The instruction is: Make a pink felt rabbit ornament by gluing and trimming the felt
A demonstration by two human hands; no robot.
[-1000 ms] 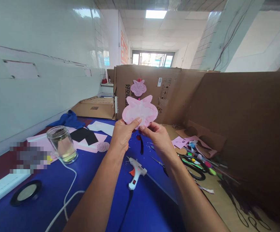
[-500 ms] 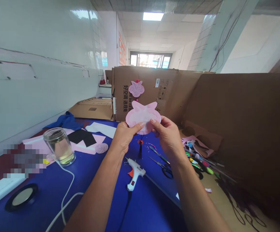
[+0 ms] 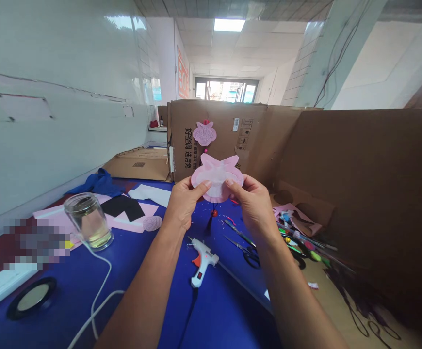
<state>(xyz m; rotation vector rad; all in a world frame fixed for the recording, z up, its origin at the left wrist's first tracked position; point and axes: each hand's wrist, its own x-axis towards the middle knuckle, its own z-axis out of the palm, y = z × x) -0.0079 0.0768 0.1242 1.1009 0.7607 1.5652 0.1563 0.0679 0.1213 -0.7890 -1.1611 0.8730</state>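
A pink fabric cutout with two pointed tips on top and a paler oval middle is held up between my hands. My left hand pinches its left edge, thumb in front. On the right edge my right hand grips it the same way, with the fingers behind hidden. A dark tassel with a red bead hangs below the cutout. Under my hands a white glue gun with an orange trigger lies on the blue table. Black-handled scissors lie near my right forearm.
A similar pink ornament hangs on the cardboard wall ahead. At left stand a glass jar of pale liquid, pink sheets, black fabric and a tape roll. Pens and scraps lie at right. A white cable crosses the table.
My left thumb has shifted left along the cutout, toward its edge. The cutout has moved slightly right, and the tassel below now hangs at a slant.
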